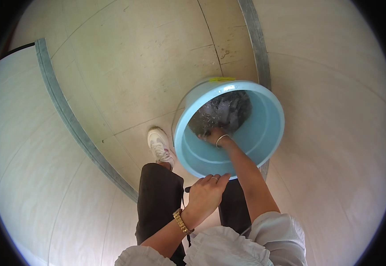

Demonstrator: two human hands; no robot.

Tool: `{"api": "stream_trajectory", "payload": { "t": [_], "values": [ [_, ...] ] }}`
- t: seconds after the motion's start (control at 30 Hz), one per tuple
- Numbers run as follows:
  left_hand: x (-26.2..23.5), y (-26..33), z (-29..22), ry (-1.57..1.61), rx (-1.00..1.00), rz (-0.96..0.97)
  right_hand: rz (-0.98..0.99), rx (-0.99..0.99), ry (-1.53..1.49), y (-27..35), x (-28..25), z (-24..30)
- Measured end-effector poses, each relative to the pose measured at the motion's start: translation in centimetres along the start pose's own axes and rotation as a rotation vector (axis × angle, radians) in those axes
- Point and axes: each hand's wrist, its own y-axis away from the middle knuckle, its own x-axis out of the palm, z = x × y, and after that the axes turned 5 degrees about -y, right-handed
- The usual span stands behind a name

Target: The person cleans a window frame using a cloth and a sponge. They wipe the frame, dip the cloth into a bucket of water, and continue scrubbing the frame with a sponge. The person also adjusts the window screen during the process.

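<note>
A light blue bucket (273,116) is tilted toward me, its wide mouth facing up and back. Water and a dark grey mass that looks like wet cloth (230,108) lie inside it. My right hand (213,136) reaches down into the bucket, touching the wet mass at the water's near edge. Its fingers are mostly hidden there, and a bangle circles the wrist. At the bucket's near rim my left hand (205,195) is closed, thumb against the rim. A small black end, perhaps of the bucket's handle (187,189), sticks out beside this hand.
A pale wall panel (326,111) with a grey base strip (257,44) rises close to the bucket's right. Another panel (37,146) stands at the left. My white shoe (158,144) is on the beige tiled floor (135,66), left of the bucket. Yellow tape or a label (222,79) shows at the bucket's far side.
</note>
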Motion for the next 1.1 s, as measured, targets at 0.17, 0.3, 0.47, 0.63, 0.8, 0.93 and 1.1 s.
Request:
{"api": "stream_trajectory", "payload": {
  "t": [0.17,0.3,0.47,0.63,0.8,0.93,1.1],
  "values": [
    [0.1,-0.7,-0.4,0.017,0.018,0.032,-0.24,0.277,-0.248,-4.4,4.7,-5.4],
    [0.5,-0.2,-0.3,0.009,0.026,0.018,-0.107,0.087,-0.406,-3.4,3.3,-1.8],
    [0.4,-0.5,-0.5,0.03,-0.002,0.003,0.153,0.142,-1.693,0.7,-0.2,-0.2],
    [0.7,-0.3,-0.2,0.046,0.004,-0.014,0.049,-0.002,-2.279,4.5,-1.3,1.5],
    [2.0,1.1,1.9,-0.021,-0.067,-0.046,-0.238,-0.013,-2.151,9.3,-5.8,5.3],
    [2.0,3.8,1.1,0.049,-0.131,-0.091,-0.367,0.089,-1.979,13.5,-8.6,6.6],
    [-2.1,7.1,-3.2,0.054,-0.081,-0.131,-0.549,-0.026,-1.821,19.7,-12.7,10.2]
  ]
}}
